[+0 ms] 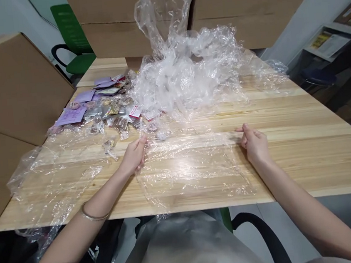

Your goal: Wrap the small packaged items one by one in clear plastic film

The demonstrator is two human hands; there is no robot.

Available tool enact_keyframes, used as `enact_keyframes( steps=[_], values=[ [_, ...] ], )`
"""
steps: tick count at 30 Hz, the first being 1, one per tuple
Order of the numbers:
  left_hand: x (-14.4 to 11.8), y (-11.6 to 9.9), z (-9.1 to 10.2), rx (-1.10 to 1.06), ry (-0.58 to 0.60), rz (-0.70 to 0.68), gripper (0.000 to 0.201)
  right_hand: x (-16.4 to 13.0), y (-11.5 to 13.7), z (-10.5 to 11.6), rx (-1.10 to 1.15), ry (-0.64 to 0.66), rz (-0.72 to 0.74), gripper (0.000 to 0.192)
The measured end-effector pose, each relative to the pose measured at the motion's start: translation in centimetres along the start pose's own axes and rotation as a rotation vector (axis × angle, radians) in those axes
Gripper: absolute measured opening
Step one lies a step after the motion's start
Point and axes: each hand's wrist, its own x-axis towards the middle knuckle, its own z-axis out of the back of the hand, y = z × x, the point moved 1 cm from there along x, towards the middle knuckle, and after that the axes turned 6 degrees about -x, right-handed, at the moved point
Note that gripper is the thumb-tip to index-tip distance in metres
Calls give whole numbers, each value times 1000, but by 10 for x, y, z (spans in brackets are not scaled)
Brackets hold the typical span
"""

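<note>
Lying flat on the table (304, 134), close to its near edge, a clear plastic sheet (192, 167) is pinched at its far corners by the left hand (134, 154) and right hand (254, 144), held well apart so it stays taut. Crumpled plastic (184, 72) and small packets (107, 107) are heaped behind.

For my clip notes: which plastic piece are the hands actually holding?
On the wooden table, find the flat clear plastic sheet spread at the near edge. The left hand and right hand pinch its far corners. Unlike the crumpled plastic heap behind, it lies smooth.
</note>
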Motion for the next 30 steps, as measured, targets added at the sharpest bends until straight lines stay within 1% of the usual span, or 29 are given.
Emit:
enact_keyframes(
  steps=[1,3,4,5,6,7,8,9,10,11,12,14,15,16,17,19,21,23,24,26,27,28,30],
  values=[
    [0,-2,1,65,-14,-31,35,4,-2,3,-12,25,-8,47],
    [-1,-5,3,200,-3,-102,40,10,-6,7,-27,144,-57,45],
    [-2,-6,3,211,32,-123,43,12,-7,8,-28,208,-87,48],
    [-2,-7,2,206,75,-140,46,12,-7,8,-34,235,-100,51],
    [-2,-7,2,199,120,-152,49,11,-5,9,-58,216,-78,53],
    [-2,-7,0,195,162,-155,51,7,-1,8,-107,157,-13,54],
    [-1,-7,-2,196,194,-149,52,2,6,7,-179,83,94,53],
    [0,-6,-5,196,217,-136,52,-5,14,4,-265,30,232,52],
    [1,-4,-9,190,235,-116,51,-14,23,-1,-355,41,378,50],
    [2,-1,-14,179,249,-93,48,-24,32,-9,-437,126,514,49],
    [3,1,-19,164,257,-75,44,-33,39,-19,-500,268,629,49],
    [5,6,-30,152,251,-79,33,-49,48,-42,-581,614,797,53],
    [6,7,-34,168,235,-103,28,-55,48,-53,-616,757,857,57],
    [6,7,-37,197,212,-136,24,-58,47,-63,-653,855,898,60],
    [5,7,-37,236,184,-176,21,-60,43,-72,-692,913,922,64],
    [1,1,-33,343,119,-277,21,-59,34,-83,-766,945,927,68],
    [-2,-11,-20,510,14,-411,26,-55,26,-87,-800,925,915,72],
    [0,-25,-3,762,-154,-528,30,-53,22,-86,-812,922,918,75],
    [3,-32,6,902,-251,-552,29,-52,21,-85,-816,921,924,76],
    [16,-45,22,1148,-414,-534,31,-52,21,-84,-832,924,938,76],
    [25,-49,29,1232,-463,-507,36,-52,21,-84,-841,924,945,76],
    [33,-51,34,1288,-480,-476,42,-53,21,-84,-849,923,950,76],
    [49,-51,40,1340,-439,-407,53,-53,21,-85,-857,923,955,76]
  ],
)
